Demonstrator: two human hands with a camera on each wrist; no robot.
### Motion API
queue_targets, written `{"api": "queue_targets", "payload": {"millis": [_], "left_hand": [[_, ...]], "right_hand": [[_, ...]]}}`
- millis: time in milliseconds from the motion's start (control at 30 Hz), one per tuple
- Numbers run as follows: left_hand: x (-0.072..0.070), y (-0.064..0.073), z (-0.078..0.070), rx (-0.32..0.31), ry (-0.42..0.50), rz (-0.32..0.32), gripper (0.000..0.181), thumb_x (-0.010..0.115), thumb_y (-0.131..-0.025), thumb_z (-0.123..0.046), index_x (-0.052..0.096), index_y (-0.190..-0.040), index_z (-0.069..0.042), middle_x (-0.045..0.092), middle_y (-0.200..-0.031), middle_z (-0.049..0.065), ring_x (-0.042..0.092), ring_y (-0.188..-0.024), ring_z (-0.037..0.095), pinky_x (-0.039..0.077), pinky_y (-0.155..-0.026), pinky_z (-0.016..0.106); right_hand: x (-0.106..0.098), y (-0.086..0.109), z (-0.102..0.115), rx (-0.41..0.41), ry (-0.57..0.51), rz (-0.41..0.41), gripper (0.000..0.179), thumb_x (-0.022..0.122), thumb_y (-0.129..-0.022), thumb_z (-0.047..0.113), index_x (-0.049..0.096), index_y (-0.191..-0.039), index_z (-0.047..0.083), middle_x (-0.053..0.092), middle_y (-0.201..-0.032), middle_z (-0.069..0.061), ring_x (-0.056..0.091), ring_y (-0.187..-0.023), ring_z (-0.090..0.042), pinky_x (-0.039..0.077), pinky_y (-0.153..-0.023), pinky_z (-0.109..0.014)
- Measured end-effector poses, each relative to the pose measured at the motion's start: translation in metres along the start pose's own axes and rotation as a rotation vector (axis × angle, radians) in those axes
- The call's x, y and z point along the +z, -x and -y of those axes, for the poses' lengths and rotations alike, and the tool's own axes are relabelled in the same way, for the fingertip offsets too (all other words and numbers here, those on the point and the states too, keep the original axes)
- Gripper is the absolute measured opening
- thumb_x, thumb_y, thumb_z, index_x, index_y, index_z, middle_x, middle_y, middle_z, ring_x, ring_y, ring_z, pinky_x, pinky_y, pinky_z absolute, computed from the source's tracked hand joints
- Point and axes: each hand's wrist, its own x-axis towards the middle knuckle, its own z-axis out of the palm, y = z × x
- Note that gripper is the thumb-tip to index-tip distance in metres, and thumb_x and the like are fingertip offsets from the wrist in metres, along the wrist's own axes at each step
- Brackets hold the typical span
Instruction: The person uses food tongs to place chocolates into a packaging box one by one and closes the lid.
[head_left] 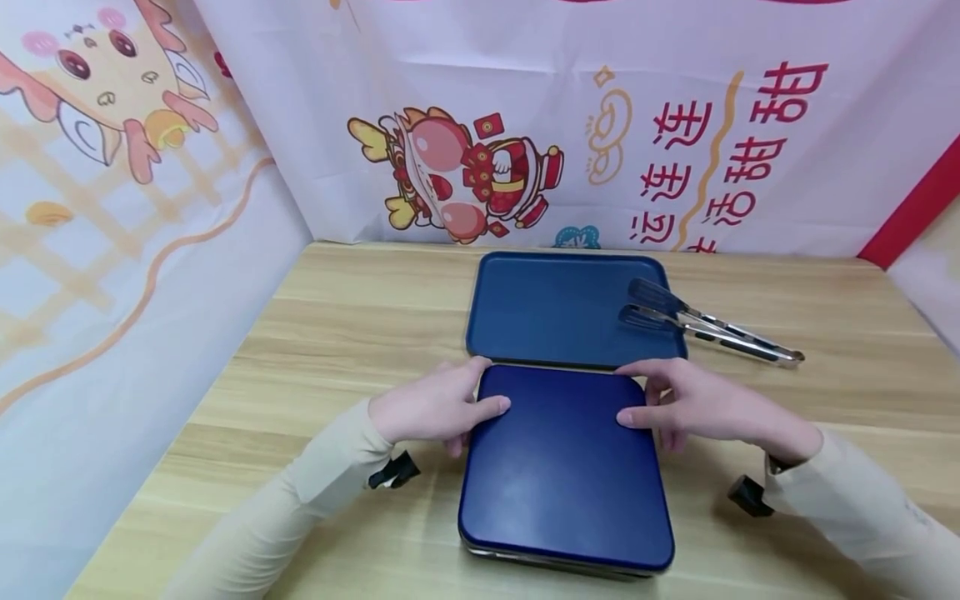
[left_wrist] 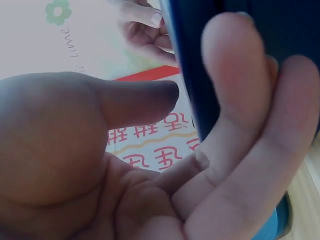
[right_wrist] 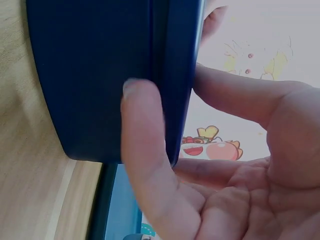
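A dark blue rectangular tin box [head_left: 566, 475] with rounded corners lies lid up in front of me. My left hand [head_left: 438, 406] holds its far left corner, thumb on top of the lid and fingers down the side wall. At the far right corner my right hand [head_left: 701, 406] grips in the same way. In the right wrist view, the lid's rim [right_wrist: 176, 75] runs above the box wall [right_wrist: 90, 85], and one fingertip [right_wrist: 142, 100] lies against that side. The left wrist view shows the left thumb [left_wrist: 142, 104] at the lid's edge and fingers along the wall.
Just beyond the box lies a shallow blue tray [head_left: 551, 304]. Metal tongs [head_left: 720, 329] with dark slotted heads rest over its right side, handles on the wooden table [head_left: 360, 308]. A printed cloth [head_left: 465, 67] hangs behind the table.
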Motion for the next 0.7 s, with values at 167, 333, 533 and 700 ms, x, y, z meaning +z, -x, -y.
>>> {"api": "queue_targets", "payload": {"millis": [167,333,533,700], "left_hand": [[-0.003,-0.001,-0.002,0.01,-0.011,-0.006,0.063,0.057,-0.102,-0.031,0.032,-0.145,0.008,0.06,-0.054,0.006,0.065,-0.048,0.026,0.052,-0.058,0.027],[-0.004,0.0,-0.003,-0.013,0.006,-0.031,0.062,0.054,-0.104,-0.028,0.03,-0.148,0.007,0.06,-0.053,0.005,0.065,-0.049,0.03,0.053,-0.054,0.028],[-0.002,0.001,-0.004,-0.027,0.03,-0.045,0.058,0.051,-0.105,-0.024,0.029,-0.15,0.006,0.062,-0.056,0.008,0.063,-0.045,0.026,0.055,-0.051,0.035],[0.002,0.001,-0.007,-0.023,0.023,-0.047,0.058,0.052,-0.105,-0.025,0.029,-0.149,0.005,0.063,-0.057,0.007,0.062,-0.043,0.022,0.055,-0.05,0.037]], "right_hand": [[-0.002,0.001,0.003,-0.005,0.024,-0.015,0.074,0.072,-0.092,0.027,0.036,-0.145,-0.009,0.06,-0.074,-0.014,0.063,-0.054,-0.032,0.054,-0.051,-0.044],[0.002,0.002,0.008,0.055,-0.04,-0.041,0.074,0.071,-0.093,0.029,0.034,-0.146,-0.007,0.062,-0.074,-0.014,0.066,-0.055,-0.033,0.056,-0.053,-0.044],[0.005,0.006,0.01,0.06,-0.033,-0.05,0.077,0.074,-0.091,0.029,0.034,-0.146,-0.006,0.062,-0.069,-0.014,0.064,-0.052,-0.032,0.055,-0.05,-0.044],[0.004,0.007,0.008,0.083,-0.043,-0.026,0.084,0.079,-0.085,0.028,0.031,-0.146,-0.004,0.061,-0.071,-0.015,0.065,-0.054,-0.033,0.055,-0.051,-0.043]]}}
